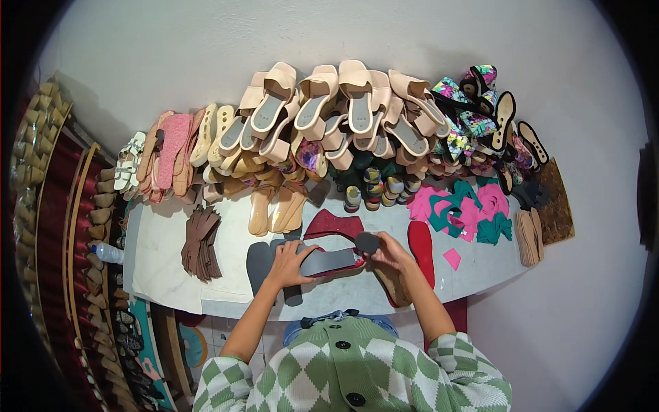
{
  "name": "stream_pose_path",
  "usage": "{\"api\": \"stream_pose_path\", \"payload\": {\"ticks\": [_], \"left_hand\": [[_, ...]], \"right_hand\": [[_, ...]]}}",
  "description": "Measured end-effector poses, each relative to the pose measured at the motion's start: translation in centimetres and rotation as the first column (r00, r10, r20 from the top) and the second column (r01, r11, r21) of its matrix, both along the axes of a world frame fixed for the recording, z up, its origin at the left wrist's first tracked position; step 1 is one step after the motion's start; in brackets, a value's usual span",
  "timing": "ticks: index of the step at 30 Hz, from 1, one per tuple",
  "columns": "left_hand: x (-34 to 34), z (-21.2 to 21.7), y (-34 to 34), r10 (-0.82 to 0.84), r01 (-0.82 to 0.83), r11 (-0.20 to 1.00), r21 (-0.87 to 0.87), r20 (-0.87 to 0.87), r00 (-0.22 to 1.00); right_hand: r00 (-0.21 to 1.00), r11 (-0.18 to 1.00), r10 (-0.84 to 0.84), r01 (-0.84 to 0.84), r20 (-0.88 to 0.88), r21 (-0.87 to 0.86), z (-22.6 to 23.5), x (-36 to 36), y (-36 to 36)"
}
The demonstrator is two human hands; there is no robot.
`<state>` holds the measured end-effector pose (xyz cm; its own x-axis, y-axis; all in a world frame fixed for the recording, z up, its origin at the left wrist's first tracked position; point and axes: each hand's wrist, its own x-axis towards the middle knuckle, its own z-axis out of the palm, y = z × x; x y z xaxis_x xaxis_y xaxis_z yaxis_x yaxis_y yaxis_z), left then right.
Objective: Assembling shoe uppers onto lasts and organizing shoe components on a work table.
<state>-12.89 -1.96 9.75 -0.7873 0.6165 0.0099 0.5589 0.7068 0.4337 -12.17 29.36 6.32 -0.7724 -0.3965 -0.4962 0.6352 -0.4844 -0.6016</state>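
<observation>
Together, left hand [288, 264] presses spread fingers on the grey insole [328, 261] while right hand [391, 253] pinches its heel end.

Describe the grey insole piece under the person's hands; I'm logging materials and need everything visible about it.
The grey insole is a flat, matte, sole-shaped sheet, foam or board by its look. It lies roughly crosswise on the white table, over a dark red piece. The left hand presses its left end; the right hand holds its rounded dark heel end, slightly lifted.
</observation>
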Motion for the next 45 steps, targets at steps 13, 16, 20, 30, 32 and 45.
{"api": "stream_pose_path", "payload": {"ticks": [13,16,20,30,32,45], "left_hand": [[0.9,1.0,0.9,-0.093,0.092,0.996,-0.019,-0.103,0.990],[1.1,0.7,0.9,-0.101,0.098,0.995,-0.032,-0.135,0.986],[1.1,0.7,0.8,-0.088,0.084,0.995,-0.049,-0.097,0.991],[0.8,0.2,0.3,-0.097,0.093,0.995,-0.044,-0.091,0.991],[1.0,0.1,0.3,-0.083,0.079,0.996,-0.044,-0.088,0.993],[0.4,0.5,0.9,-0.096,0.094,0.995,-0.032,-0.051,0.994]], "right_hand": [[0.969,0.896,-0.239,0.243,-0.058,0.371,-1.3,4.6,-1.7],[0.958,0.866,-0.273,0.285,-0.089,0.411,-1.1,4.8,-2.2],[0.968,0.775,-0.138,0.237,-0.210,0.585,0.5,4.9,-2.8],[0.956,0.811,-0.182,0.277,-0.229,0.515,-0.8,5.2,-2.8],[0.983,0.889,-0.163,0.185,-0.090,0.418,0.2,5.2,-3.2],[0.901,0.704,-0.264,0.424,-0.345,0.570,-1.2,5.7,-5.6]]}}
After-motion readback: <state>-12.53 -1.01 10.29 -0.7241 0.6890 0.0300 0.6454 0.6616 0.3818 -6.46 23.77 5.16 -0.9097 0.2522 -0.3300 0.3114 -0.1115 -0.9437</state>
